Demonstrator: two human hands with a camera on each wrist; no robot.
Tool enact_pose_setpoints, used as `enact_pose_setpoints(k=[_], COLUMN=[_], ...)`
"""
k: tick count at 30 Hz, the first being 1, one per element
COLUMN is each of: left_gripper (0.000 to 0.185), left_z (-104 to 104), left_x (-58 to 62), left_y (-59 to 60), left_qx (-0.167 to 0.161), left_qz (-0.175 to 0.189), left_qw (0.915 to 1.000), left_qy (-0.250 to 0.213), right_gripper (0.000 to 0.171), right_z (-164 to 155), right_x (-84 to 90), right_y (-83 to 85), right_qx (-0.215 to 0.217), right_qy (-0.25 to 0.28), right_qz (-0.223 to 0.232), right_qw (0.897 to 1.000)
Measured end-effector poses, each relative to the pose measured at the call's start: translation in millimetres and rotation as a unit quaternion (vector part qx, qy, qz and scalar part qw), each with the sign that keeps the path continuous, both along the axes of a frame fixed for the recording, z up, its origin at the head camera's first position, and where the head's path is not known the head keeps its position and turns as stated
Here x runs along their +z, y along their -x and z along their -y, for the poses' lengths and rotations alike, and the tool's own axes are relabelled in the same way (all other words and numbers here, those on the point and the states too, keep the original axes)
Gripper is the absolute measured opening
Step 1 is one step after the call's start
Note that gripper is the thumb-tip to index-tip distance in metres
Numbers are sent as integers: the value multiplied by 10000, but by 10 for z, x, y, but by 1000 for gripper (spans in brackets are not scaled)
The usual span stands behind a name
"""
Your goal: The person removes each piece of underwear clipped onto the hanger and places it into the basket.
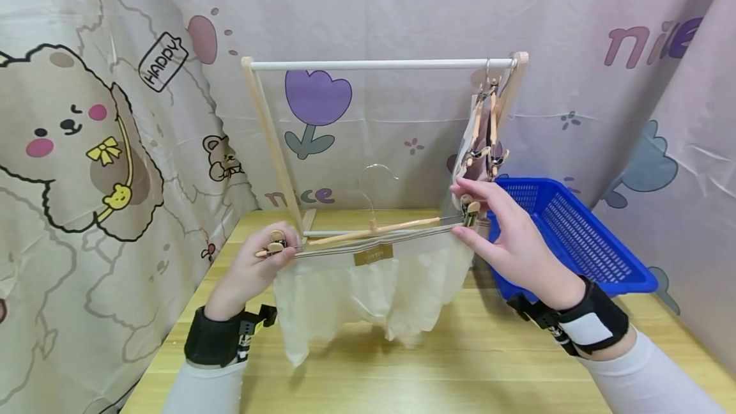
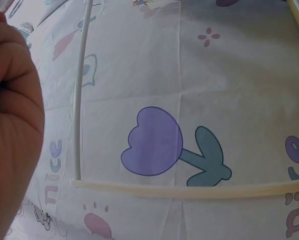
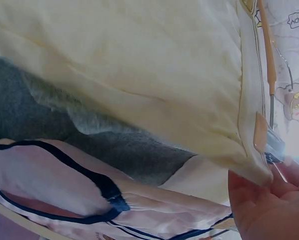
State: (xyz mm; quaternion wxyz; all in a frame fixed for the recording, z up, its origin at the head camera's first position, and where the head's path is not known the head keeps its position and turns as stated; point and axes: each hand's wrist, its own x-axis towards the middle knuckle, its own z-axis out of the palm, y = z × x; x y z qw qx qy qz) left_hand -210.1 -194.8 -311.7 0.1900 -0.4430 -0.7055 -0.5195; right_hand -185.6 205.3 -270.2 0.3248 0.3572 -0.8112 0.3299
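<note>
Between the hands is a wooden clip hanger [image 1: 372, 230] with a metal hook, and cream shorts [image 1: 368, 292] hang from it by the waistband. A small brown label sits at the waistband's middle. My left hand [image 1: 253, 264] grips the left end of the hanger at its clip. At the other end my right hand [image 1: 512, 238] holds the waistband corner, thumb in front, index finger raised above the metal clip [image 3: 273, 147]. The left wrist view shows my left hand [image 2: 14, 95] curled, its hold cut off by the frame edge.
A wooden rack with a white rail [image 1: 379, 65] stands behind. Clothes on clip hangers [image 1: 480, 120] hang at its right end, one pinkish with dark blue trim [image 3: 84, 175]. A blue basket [image 1: 575, 235] sits right on the wooden table [image 1: 368, 382].
</note>
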Motion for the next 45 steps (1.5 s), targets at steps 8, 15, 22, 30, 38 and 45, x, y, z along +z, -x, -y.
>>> enact_pose_setpoints(k=[8,15,22,30,38,45], left_gripper=[27,27,27,25,17,9], left_z=[-86,-117,-142,-166,-169,-156], left_x=[-21,-54,-44,-9,2,79], left_y=[50,61,60,45,33,-1], left_qx=[-169,-117,49,436,712,1115], left_qz=[51,217,456,838,929,1432], left_qw=[9998,9996,9989,9955,9930,9819], left_qy=[95,139,124,63,170,548], right_gripper=[47,21,13,9,8,6], right_z=[-24,-97,-118,-95,-55,-28], right_x=[-67,-138,-199,-282,-334,-346], right_y=[-19,-21,-33,-45,-50,-56], right_qx=[-140,-493,-687,-578,-552,-533], right_qy=[272,410,417,858,1178,1363], right_qz=[875,1548,1839,1680,1615,1539], right_qw=[9957,9859,9796,9803,9783,9772])
